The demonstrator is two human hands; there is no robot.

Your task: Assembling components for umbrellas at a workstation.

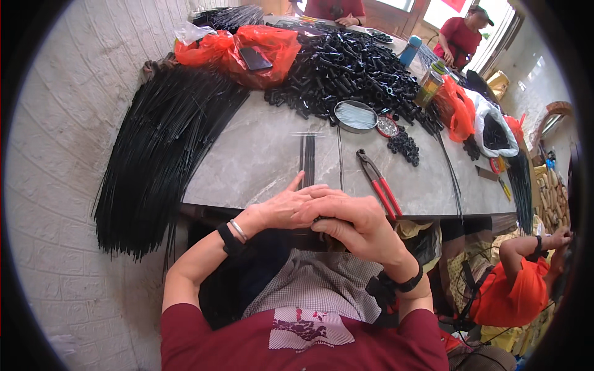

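Note:
A short row of thin black rods (309,154) lies on the grey table, with fine pale needles (307,133) across its far end. My left hand (286,205) rests over the near end of the rods at the table edge, palm down, one finger stretched out beside them. Crossing over its fingertips, my right hand (359,226) is closed in a pinch. A bit of something dark shows at its thumb, too small to name. Right of my hands lie red-handled pincers (378,185), jaws pointing away from me.
Black tubes (346,68) are heaped at the back, before them a dish of needles (356,116) and small black rings (403,148). A thick bundle of black rods (161,148) overhangs the left edge. A phone (255,59) lies on a red bag (278,49). Other people sit around.

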